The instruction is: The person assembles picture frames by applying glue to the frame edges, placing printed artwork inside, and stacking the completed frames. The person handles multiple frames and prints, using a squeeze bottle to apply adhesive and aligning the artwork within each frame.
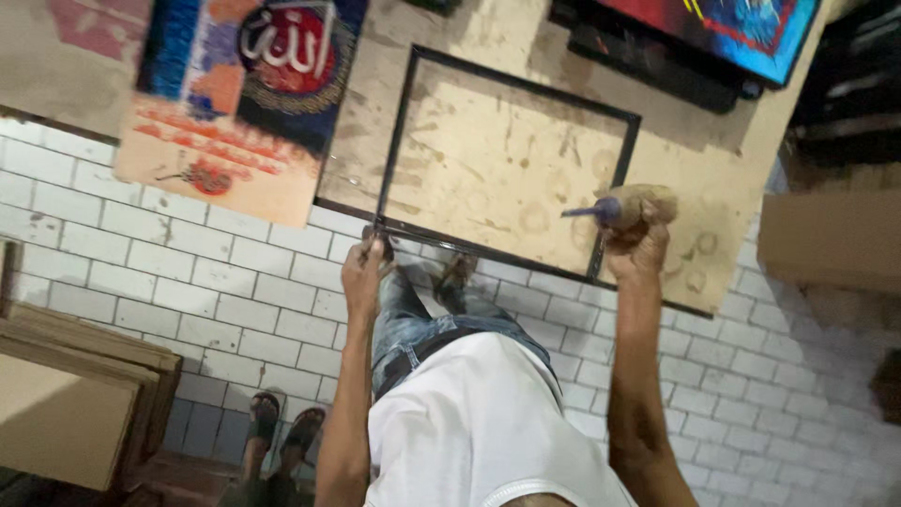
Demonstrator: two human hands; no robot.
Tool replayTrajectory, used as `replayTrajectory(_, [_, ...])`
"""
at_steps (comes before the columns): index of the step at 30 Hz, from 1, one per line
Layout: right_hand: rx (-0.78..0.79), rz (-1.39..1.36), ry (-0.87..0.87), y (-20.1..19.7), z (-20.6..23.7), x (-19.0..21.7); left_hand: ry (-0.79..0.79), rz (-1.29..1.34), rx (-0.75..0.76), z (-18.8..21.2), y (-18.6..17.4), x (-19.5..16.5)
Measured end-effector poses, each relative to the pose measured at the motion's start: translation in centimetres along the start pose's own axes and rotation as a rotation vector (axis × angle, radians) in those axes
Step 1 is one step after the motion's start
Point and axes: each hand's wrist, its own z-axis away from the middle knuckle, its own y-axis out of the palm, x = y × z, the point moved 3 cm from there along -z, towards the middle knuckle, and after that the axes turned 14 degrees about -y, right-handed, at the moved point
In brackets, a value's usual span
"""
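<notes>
The black rectangular frame (507,160) lies flat on a stained board (723,169), which serves as a work surface on the white-tiled floor (188,272). The left hand (364,268) reaches straight out with its grip closed on the frame's near-left corner, apparently pinning it so it cannot slide. At the frame's near-right corner the right hand (638,246), arm extended, is clenched around a squeeze bottle (627,207) tilted sideways, its purple nozzle pointing inward over the frame. A colourful painted panel (239,94) lies left of the frame.
</notes>
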Motion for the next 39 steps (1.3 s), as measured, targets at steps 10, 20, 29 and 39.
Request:
replayTrajectory(10, [0.065,-0.356,0.623,27.5,-1.6,-20.5,1.006,-0.820,-0.382,-2.5,-9.4,-12.6])
replayTrajectory(20, [0.174,-0.373,1.264,57.9,10.5,-46.5,0.737,-1.382,-0.138,-8.2,-9.2,-12.7])
replayTrajectory(29, [-0.040,-0.431,1.270,67.6,14.2,-59.1,0.694,-0.703,-0.015,-8.9,-11.3,-11.5])
replayTrajectory(39, [0.735,0.904,-0.045,61.6,3.4,-46.1,0.841,-1.190,0.203,-10.1,-12.1,-14.7])
